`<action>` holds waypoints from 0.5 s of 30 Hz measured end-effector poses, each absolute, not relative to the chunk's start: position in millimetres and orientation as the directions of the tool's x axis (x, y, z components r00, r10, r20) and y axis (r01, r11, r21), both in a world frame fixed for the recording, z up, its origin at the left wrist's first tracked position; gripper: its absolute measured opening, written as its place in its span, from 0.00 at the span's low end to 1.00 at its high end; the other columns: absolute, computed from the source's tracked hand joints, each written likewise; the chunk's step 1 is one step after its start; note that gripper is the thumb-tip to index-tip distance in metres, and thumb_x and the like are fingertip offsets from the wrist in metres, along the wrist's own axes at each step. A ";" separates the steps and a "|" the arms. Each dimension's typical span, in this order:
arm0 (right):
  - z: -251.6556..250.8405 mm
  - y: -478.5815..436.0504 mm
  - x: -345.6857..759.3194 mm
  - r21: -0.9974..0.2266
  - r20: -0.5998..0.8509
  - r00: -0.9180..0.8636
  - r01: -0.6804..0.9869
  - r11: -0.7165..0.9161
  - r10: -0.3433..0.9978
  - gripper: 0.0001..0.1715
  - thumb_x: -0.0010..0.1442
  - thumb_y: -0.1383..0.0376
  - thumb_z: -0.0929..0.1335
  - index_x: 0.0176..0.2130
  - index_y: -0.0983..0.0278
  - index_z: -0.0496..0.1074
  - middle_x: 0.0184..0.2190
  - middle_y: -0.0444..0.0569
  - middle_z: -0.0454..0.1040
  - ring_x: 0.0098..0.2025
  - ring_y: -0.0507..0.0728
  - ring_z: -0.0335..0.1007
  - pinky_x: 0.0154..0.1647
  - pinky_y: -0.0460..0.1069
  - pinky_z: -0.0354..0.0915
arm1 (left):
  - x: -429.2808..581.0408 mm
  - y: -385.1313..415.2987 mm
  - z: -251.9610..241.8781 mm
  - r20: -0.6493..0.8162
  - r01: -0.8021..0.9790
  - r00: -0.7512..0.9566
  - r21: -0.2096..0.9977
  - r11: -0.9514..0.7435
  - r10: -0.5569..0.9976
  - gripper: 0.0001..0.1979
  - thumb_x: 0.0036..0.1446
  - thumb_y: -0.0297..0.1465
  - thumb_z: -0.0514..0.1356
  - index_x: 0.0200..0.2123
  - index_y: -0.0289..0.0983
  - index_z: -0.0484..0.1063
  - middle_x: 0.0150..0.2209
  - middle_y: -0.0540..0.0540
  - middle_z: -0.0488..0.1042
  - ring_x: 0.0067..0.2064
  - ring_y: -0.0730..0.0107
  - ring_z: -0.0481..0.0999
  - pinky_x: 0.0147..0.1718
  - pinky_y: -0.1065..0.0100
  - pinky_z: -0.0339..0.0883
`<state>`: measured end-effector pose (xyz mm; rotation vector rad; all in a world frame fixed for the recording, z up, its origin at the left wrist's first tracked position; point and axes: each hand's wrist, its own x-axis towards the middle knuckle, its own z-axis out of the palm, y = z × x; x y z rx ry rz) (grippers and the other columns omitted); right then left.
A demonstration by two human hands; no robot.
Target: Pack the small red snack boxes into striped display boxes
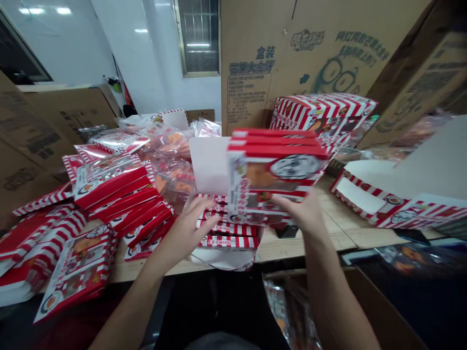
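My right hand (305,212) grips the underside of a small stack of red-and-white striped snack boxes (273,170), held tilted above the wooden table (339,228). My left hand (189,226) reaches forward with fingers spread, resting on the side of an open striped carton (228,233) that holds several more boxes on edge. The carton's white flap (207,163) stands up behind the boxes.
A sliding pile of the same boxes (120,194) covers the table's left side. Clear bags of orange snacks (175,160) lie behind. Empty striped cartons (394,204) sit right, more striped boxes (324,114) behind them, large brown shipping boxes (310,53) at the back.
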<state>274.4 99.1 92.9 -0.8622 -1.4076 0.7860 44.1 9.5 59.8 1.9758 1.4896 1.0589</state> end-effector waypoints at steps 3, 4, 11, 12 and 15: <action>105.6 101.3 310.2 -0.804 0.561 0.394 0.052 0.592 0.728 0.21 0.31 0.66 0.76 0.28 0.65 0.69 0.26 0.44 0.73 0.32 0.58 0.72 0.45 0.58 0.66 | 40.0 -11.7 53.6 0.054 0.723 0.340 0.623 -0.298 0.939 0.15 0.62 0.37 0.46 0.37 0.38 0.70 0.37 0.47 0.73 0.39 0.68 0.72 0.41 0.66 0.65; 108.1 102.0 320.2 -0.760 0.571 0.493 0.016 0.649 0.656 0.21 0.30 0.67 0.76 0.27 0.65 0.68 0.26 0.44 0.73 0.32 0.58 0.72 0.46 0.58 0.66 | 39.9 -13.4 48.4 0.039 0.770 0.334 0.565 -0.296 0.942 0.14 0.62 0.35 0.46 0.40 0.38 0.70 0.39 0.46 0.73 0.41 0.67 0.72 0.43 0.65 0.65; 98.9 85.5 358.6 -0.602 0.627 0.587 -0.050 0.797 0.512 0.09 0.36 0.67 0.70 0.25 0.63 0.69 0.29 0.45 0.74 0.43 0.62 0.70 0.53 0.59 0.61 | 39.9 34.5 21.6 -0.100 0.896 0.376 0.293 -0.334 0.921 0.48 0.44 0.48 0.62 0.62 0.35 0.44 0.64 0.35 0.40 0.64 0.47 0.36 0.58 0.48 0.40; 94.9 80.2 362.9 -0.619 0.614 0.597 -0.041 0.785 0.515 0.09 0.36 0.67 0.69 0.24 0.63 0.69 0.30 0.46 0.74 0.43 0.62 0.70 0.53 0.59 0.60 | 41.2 41.5 22.8 -0.155 0.885 0.415 0.296 -0.359 0.897 0.50 0.43 0.49 0.62 0.62 0.34 0.42 0.64 0.35 0.38 0.64 0.46 0.34 0.58 0.47 0.39; 82.4 63.9 376.5 -0.703 0.521 0.686 0.008 0.711 0.507 0.11 0.34 0.68 0.70 0.25 0.61 0.70 0.31 0.45 0.75 0.40 0.62 0.71 0.53 0.60 0.60 | 46.8 57.6 30.0 -0.130 0.838 0.501 0.320 -0.442 0.856 0.40 0.50 0.48 0.57 0.60 0.34 0.50 0.64 0.35 0.42 0.64 0.49 0.37 0.59 0.51 0.40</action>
